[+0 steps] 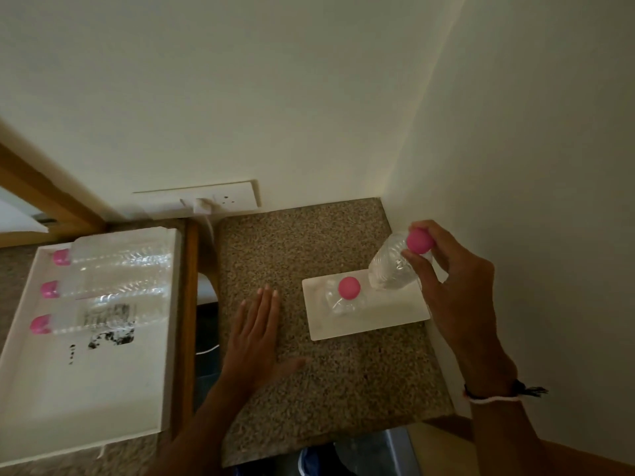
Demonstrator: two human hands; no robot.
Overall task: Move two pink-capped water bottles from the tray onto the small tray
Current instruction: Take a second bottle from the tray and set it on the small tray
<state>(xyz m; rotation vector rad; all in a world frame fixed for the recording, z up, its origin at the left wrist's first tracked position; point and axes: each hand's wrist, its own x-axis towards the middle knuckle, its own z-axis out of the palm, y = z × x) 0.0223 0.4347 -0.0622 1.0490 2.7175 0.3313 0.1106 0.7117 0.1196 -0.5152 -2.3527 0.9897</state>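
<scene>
A small white tray [347, 326] lies on the speckled stone counter [330, 379]. One pink-capped clear bottle [344, 294] stands upright on its left half. My right hand [446, 280] grips a second pink-capped bottle [391, 266] around its neck, tilted, with its base over the tray's right half; whether the base touches the tray I cannot tell. My left hand [256, 331] rests flat on the counter, fingers spread, just left of the small tray. At the left, the big white tray [86, 393] holds three pink-capped bottles [110, 290] lying on their sides.
Walls close the counter in at the back and right. A white socket plate [220, 199] with a plug and cable sits on the back wall. A wooden ledge [187, 324] and a gap separate the big tray's surface from the counter.
</scene>
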